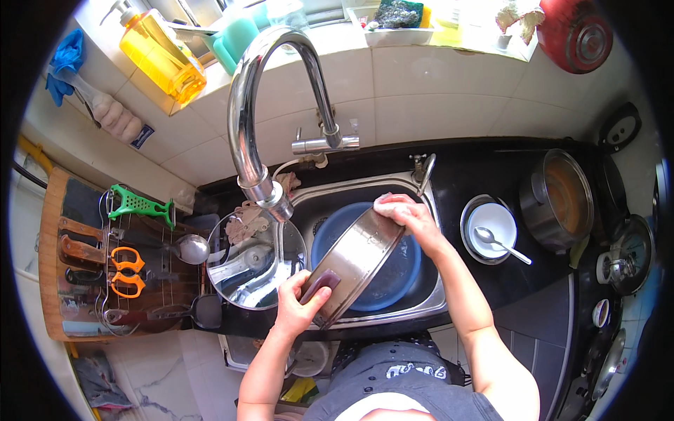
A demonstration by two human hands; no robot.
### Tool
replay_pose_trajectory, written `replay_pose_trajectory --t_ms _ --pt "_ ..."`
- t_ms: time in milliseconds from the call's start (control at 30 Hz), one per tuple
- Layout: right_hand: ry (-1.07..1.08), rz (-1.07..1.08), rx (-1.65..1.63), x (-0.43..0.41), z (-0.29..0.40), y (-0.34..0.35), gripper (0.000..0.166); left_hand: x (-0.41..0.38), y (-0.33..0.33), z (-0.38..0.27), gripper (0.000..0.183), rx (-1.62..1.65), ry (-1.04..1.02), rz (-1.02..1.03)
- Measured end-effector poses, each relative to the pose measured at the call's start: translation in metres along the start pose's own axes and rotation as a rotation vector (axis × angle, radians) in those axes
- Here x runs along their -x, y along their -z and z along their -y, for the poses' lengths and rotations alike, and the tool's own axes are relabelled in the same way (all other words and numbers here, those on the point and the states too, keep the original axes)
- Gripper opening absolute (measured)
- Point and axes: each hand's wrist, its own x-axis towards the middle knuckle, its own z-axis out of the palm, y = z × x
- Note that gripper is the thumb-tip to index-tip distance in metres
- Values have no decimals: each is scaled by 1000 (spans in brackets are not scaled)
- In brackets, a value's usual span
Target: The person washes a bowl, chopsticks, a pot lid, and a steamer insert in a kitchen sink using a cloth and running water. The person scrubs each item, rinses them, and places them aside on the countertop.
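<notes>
A stainless steel pot [358,263] is tilted on its side above a blue plastic basin [408,284]. My left hand [300,302] grips the pot's dark reddish side handle [321,284], thumb on top. At the pot's far end, my right hand [413,216] presses a wet whitish cloth [390,208] against the rim. The basin, with what looks like water in it, sits in the stainless steel sink [435,300]. A clear glass lid [258,258] with a metal rim leans at the sink's left side. The pot's inside is turned away from view.
A tall chrome faucet [239,126] arches over the sink's left. On the left, a rack [158,247] holds knives, orange-handled scissors [127,272] and ladles. To the right stand white bowls [492,221] with a spoon and a large steel pot [532,210]. Bottles line the sill.
</notes>
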Motion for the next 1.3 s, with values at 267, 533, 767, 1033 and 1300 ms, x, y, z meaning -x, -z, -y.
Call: replay_pose_trajectory --t_ms 267,533,767,1033,1300 --pt "13 -8 -21 8 16 -10 24 4 7 -3 23 118 -2 -11" --pt "-466 -217 -714 39 -118 11 24 9 17 11 39 383 -90 -207" --pt "-553 -66 -936 67 -120 18 29 14 27 36 41 592 -50 -253" --pt "-205 -315 -703 63 -46 38 26 1 59 34 58 194 81 135" --pt "261 -18 294 34 97 -18 24 -59 -8 -77 52 -567 -49 583"
